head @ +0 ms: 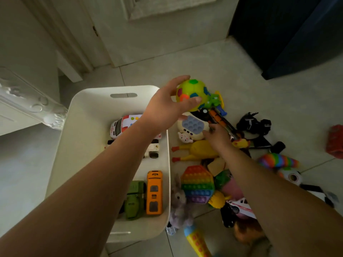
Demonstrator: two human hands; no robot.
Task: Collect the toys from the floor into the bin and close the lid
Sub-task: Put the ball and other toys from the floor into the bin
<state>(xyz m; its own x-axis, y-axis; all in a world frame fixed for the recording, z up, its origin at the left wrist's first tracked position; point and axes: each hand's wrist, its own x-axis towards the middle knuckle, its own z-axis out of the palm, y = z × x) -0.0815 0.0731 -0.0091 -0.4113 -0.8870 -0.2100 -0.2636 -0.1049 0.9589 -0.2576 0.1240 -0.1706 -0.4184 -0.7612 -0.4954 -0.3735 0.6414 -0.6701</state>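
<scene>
My left hand [167, 102] grips a yellow-green ball [193, 93] with coloured patches, held in the air just past the far right corner of the white bin [89, 115]. Inside the bin lie a white ambulance [120, 127], an orange bus [154, 191] and a green army vehicle [134, 199]. My right hand [219, 136] reaches down into the toy pile on the floor, its fingers at an orange and black toy [219, 117]; whether it holds anything is hidden. A yellow rubber chicken [194, 149] lies under that hand.
Toys cover the floor right of the bin: a rainbow pop-it [197, 184], grey plush rabbit [179, 201], yellow microphone [196, 242], black toy [254, 123], rainbow toy [276, 160], red box [336, 141]. A clear lid [27, 101] leans at left. Dark furniture [289, 34] stands far right.
</scene>
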